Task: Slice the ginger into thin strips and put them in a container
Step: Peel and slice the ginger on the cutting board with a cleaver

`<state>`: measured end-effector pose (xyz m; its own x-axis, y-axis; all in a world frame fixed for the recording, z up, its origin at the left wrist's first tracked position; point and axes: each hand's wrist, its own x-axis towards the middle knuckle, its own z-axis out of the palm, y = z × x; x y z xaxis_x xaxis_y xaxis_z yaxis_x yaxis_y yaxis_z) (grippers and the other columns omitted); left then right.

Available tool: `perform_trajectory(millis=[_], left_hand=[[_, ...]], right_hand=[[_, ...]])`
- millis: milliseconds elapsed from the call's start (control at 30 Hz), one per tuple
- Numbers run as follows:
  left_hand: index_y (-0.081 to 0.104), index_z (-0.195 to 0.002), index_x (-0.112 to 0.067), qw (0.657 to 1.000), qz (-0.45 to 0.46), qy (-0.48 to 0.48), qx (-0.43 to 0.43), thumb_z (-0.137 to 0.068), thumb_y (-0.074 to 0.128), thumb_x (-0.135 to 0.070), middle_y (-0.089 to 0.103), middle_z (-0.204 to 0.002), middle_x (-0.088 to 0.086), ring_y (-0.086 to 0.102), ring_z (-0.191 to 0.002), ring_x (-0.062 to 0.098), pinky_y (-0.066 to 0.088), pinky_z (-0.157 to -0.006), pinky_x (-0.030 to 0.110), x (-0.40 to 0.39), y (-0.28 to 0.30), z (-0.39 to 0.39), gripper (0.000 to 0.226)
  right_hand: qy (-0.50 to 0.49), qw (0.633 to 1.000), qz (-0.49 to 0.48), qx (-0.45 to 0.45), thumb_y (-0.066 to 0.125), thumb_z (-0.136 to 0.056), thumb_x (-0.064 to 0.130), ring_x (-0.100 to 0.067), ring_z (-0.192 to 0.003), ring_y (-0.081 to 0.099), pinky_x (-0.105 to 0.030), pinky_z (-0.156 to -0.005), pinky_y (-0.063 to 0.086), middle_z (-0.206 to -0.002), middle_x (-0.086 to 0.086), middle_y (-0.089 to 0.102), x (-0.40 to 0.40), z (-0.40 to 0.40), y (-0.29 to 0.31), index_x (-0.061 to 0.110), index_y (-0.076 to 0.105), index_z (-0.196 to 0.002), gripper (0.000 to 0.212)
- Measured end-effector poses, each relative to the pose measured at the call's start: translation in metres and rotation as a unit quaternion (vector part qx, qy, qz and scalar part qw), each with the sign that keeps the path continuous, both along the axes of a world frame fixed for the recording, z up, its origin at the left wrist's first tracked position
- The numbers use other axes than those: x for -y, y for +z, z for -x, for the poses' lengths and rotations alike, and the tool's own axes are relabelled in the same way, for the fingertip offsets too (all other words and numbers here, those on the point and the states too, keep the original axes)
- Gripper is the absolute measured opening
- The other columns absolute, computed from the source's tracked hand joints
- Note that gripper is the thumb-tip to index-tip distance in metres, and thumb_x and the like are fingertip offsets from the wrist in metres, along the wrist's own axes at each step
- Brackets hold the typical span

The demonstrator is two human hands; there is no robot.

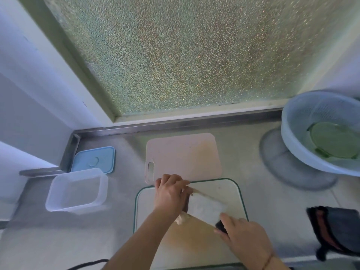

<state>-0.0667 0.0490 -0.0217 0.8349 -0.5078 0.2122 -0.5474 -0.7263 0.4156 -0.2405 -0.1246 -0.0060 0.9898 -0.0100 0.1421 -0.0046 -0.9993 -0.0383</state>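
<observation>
Peeking from under the left hand (171, 193) that holds it, ginger (181, 219) lies mostly hidden beside the knife (206, 208) gripped by the right hand (243, 236).

- Green-rimmed white cutting board (236, 193) on grey steel counter (120, 227); pink plastic cutting board with handle slot (183, 154) just behind it.
- Left hand (171, 193) curled over pale ginger piece (181, 219), mostly hidden beneath the palm.
- Right hand (243, 238) grips black handle of broad steel cleaver (206, 207); blade lies against left knuckles, apparently mid-cut (blurred).
- Clear rectangular plastic container (76, 191) at left, its blue lid (93, 159) just behind.
- Pale blue plastic colander (296, 141) at right, green round lid inside.
</observation>
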Motion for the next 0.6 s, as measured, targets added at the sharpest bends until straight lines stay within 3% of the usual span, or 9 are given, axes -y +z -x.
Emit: perform_trajectory(millis=[67, 167, 267, 367, 500, 600], left_hand=[[0.081, -0.095, -0.025, 0.999, -0.017, 0.028, -0.024, -0.076, 0.077, -0.029, 0.070, -0.098, -0.005, 0.064, -0.092, 0.030, 0.040, -0.085, 0.041, 0.003, 0.002, -0.003, 0.019], [0.079, -0.108, -0.029, 0.989, -0.041, 0.085, -0.114, -0.085, 0.079, -0.031, 0.064, -0.118, -0.009, 0.049, -0.117, 0.026, 0.024, -0.094, 0.037, 0.006, 0.003, -0.007, 0.023], [0.080, -0.086, -0.028, 0.985, 0.007, 0.109, -0.137, -0.079, 0.083, -0.026, 0.067, -0.107, -0.011, 0.048, -0.110, 0.025, 0.019, -0.086, 0.033, 0.008, -0.004, -0.009, 0.008], [0.074, -0.074, -0.027, 0.980, 0.036, 0.139, -0.136, -0.073, 0.089, -0.026, 0.061, -0.095, -0.020, 0.048, -0.105, 0.020, 0.014, -0.079, 0.030, 0.016, -0.007, -0.016, 0.015], [0.063, -0.075, -0.041, 0.947, 0.073, 0.186, -0.250, -0.086, 0.077, -0.045, 0.063, -0.089, -0.022, 0.051, -0.103, 0.013, 0.016, -0.076, 0.031, 0.039, 0.006, -0.046, 0.018], [0.069, -0.082, -0.040, 0.926, 0.093, 0.191, -0.311, -0.092, 0.070, -0.044, 0.062, -0.082, -0.023, 0.056, -0.103, 0.011, 0.023, -0.084, 0.034, 0.068, 0.005, -0.070, 0.011]], right_hand=[[-0.005, 1.000, -0.005, 0.004, 0.029, -0.093, 0.055, -0.017, -0.031, 0.043, -0.024, -0.029, 0.030, -0.049, 0.003, 0.051, 0.002, 0.000, -0.002, 0.017, 0.045, -0.093, 0.041], [-0.020, 1.000, -0.019, 0.004, 0.013, -0.101, 0.053, -0.018, -0.032, 0.044, -0.025, -0.029, 0.032, -0.050, 0.003, 0.052, 0.004, -0.001, -0.004, 0.017, 0.047, -0.096, 0.050], [-0.019, 0.999, -0.026, 0.004, 0.014, -0.102, 0.052, -0.018, -0.032, 0.044, -0.024, -0.029, 0.031, -0.049, 0.003, 0.052, 0.006, -0.004, -0.003, 0.017, 0.048, -0.096, 0.049], [-0.017, 0.998, -0.062, -0.009, 0.021, -0.100, 0.053, -0.016, -0.029, 0.042, -0.023, -0.028, 0.030, -0.047, 0.004, 0.051, 0.009, -0.008, 0.001, 0.018, 0.047, -0.094, 0.043], [-0.048, 0.995, -0.081, 0.037, 0.018, -0.099, 0.056, -0.011, -0.025, 0.039, -0.020, -0.027, 0.029, -0.044, 0.008, 0.050, 0.023, -0.012, -0.016, 0.021, 0.047, -0.093, 0.046], [-0.094, 0.982, -0.157, -0.047, 0.004, -0.097, 0.059, 0.001, -0.027, 0.039, -0.012, -0.031, 0.030, -0.042, 0.024, 0.047, 0.032, -0.021, -0.032, 0.034, 0.042, -0.089, 0.046]])
